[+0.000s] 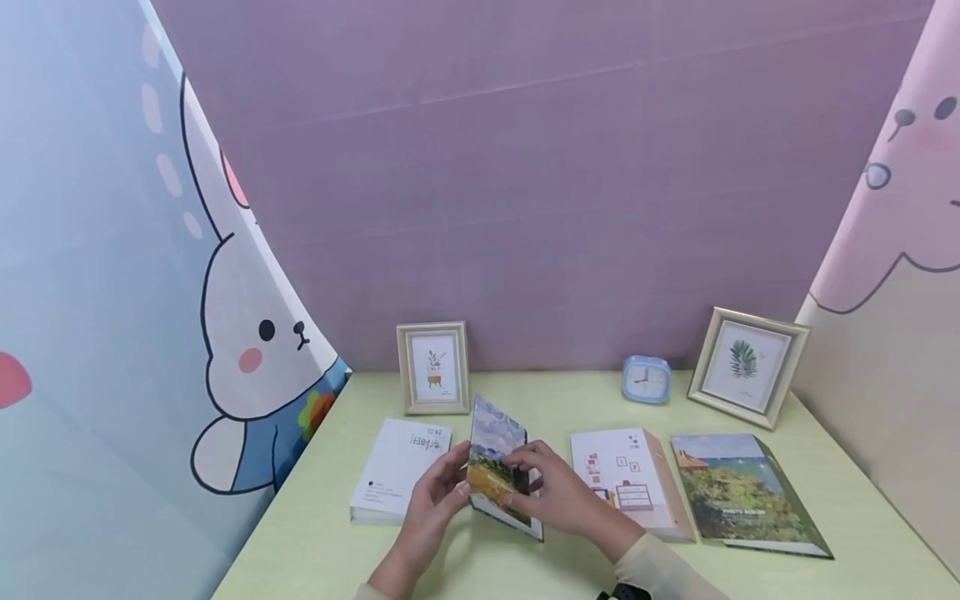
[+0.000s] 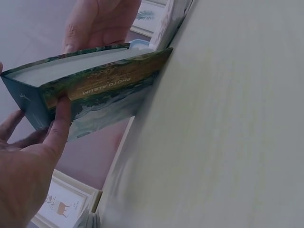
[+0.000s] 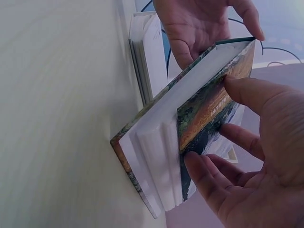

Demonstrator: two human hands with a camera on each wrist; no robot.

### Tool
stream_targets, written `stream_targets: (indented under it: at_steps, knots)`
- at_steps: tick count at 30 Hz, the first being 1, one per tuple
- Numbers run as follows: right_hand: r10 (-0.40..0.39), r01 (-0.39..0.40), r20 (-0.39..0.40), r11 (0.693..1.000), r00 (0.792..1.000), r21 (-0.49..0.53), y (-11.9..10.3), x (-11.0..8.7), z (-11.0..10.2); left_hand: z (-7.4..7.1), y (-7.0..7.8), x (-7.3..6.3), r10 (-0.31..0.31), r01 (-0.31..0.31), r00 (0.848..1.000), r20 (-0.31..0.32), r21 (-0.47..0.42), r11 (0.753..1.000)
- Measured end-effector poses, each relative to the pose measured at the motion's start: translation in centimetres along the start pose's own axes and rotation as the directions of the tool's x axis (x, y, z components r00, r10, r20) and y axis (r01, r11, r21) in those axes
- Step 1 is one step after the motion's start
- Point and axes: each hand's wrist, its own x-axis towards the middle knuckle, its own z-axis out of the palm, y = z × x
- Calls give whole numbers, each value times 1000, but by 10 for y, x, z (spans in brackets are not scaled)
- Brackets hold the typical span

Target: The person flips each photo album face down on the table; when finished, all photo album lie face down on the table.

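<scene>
A photo album [image 1: 497, 435] with a painted landscape cover stands tilted over the table between both hands. My left hand [image 1: 429, 504] holds it at the spine side, the thumb lying on the front cover in the left wrist view and other fingers at the spine [image 2: 26, 102]. My right hand [image 1: 558, 492] touches the front cover with its thumb and fingertips, without wrapping around it. The right wrist view shows the white page block [image 3: 159, 156] between the covers, the lower corner close to the tabletop.
A white book [image 1: 401, 475] lies to the left. To the right lie a white book with furniture drawings [image 1: 626, 479] and another painted photo album [image 1: 738, 492]. Behind stand a plant picture frame [image 1: 433, 367], a blue clock [image 1: 646, 380] and a leaf picture frame [image 1: 748, 367].
</scene>
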Motion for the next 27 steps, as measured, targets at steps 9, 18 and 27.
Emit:
stream_targets:
  at_steps: [9, 18, 27]
  knots:
    - [0, 1, -1, 997, 1000, 79, -7, -1, -1, 2, 2, 2, 20, -20, 999, 31, -11, 1000]
    - [18, -17, -11, 991, 1000, 134, -10, 1, -4, 7, 3, 4, 55, -49, 994, 99, -55, 997]
    - [42, -41, -3, 984, 999, 175, -9, 0, -3, 9, 1, 8, 104, -100, 988, 112, -41, 994]
